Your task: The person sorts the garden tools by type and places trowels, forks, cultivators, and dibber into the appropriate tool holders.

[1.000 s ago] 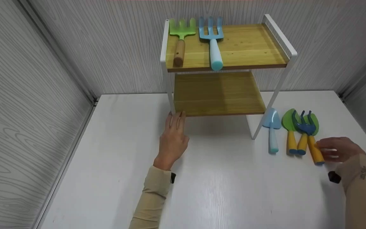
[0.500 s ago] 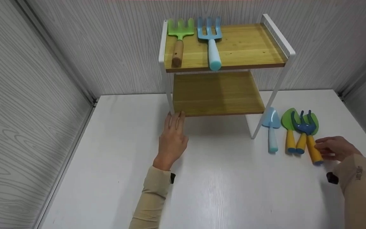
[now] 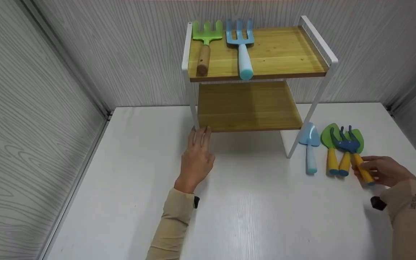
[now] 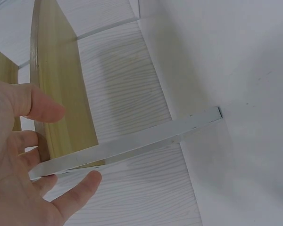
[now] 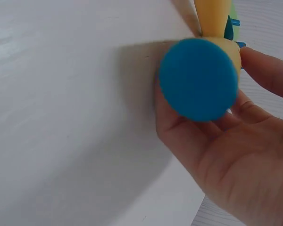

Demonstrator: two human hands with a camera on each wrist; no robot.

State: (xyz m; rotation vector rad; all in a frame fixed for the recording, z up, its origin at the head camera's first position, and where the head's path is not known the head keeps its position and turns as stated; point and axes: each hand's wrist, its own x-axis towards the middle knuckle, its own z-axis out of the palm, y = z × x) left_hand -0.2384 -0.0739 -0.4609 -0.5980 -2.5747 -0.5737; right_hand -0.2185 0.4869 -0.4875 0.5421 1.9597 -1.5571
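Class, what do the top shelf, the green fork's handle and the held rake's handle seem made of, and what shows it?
Top shelf: probably wood, satin finish; grain and knots show.
Green fork's handle: likely wood, matte; plain brown colour.
Rake's yellow handle, in the right hand: perhaps painted wood or plastic; smooth, even colour fits both.

The head camera looks forward and down from above the worktop [image 3: 247,213], far enough back to frame the two-tier shelf [image 3: 284,54], left hand [image 3: 195,162] and right hand [image 3: 386,170]. The left wrist camera, close in, faces past its hand, with the shelf turned sideways. The right wrist camera meets the hand cultivator [image 3: 349,146] nearly end-on at its blue handle cap [image 5: 198,80]. Each wrist view shares its hand and that hand's surroundings with the head view.
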